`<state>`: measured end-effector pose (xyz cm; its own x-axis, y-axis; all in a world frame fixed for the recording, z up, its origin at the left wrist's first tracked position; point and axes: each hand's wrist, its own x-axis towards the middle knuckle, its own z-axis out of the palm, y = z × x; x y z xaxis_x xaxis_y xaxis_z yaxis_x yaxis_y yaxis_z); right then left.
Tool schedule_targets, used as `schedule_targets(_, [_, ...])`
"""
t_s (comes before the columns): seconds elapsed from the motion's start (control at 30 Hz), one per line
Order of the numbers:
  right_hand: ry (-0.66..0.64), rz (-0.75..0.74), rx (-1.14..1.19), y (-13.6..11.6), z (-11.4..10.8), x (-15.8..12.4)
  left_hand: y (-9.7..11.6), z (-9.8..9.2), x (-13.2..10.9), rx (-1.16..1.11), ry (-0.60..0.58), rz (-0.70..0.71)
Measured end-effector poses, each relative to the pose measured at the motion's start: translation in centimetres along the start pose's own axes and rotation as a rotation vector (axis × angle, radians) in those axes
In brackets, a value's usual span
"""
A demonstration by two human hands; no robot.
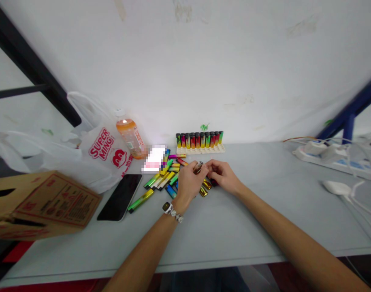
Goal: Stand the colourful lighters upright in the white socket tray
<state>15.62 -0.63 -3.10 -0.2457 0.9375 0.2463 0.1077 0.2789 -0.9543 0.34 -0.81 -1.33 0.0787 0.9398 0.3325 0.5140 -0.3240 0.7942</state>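
Note:
My left hand (188,181), with a watch and a bracelet at the wrist, is closed around a lighter (198,167) whose metallic end shows above the fingers. Close beside it, my right hand (222,175) has bent fingers that almost meet the left thumb. What the right fingertips grip, if anything, is hidden. A dark red piece (214,183) lies under the right hand. Shiny coloured lighters (166,181) are spread loosely around and left of my left hand. Behind both hands, a white rack (200,150) carries a row of upright lighters (202,140) with black tops.
At left are a cardboard box (58,205), a white plastic bag (97,154), an orange drink bottle (131,136) and a dark-screened phone (120,198). A blurred bright item (154,159) lies near the bottle. A power strip (340,160) and white charger (336,187) with cables lie right.

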Motion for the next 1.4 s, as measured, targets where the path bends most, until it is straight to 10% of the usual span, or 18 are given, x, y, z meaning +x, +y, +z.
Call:
schedule_targets(0.47, [0.353, 0.027, 0.156, -1.0, 0.6, 0.2, 0.6, 0.4, -0.8, 0.001, -0.106, 0.236])
schedule_targets(0.73, [0.349, 0.028, 0.167, -1.2, -3.3, 0.1, 0.0, 2.0, -0.6, 0.046, -0.192, 0.267])
schedule_targets(1.03, [0.545, -0.157, -0.374, 0.2, -10.3, 5.3, -1.0, 2.6, 0.1, 0.264, -0.126, 0.376])
schedule_targets(1.4, [0.382, -0.112, -0.792, 2.1, -13.0, 10.5, -0.6, 2.6, 0.1, 0.363, -0.144, 0.364])
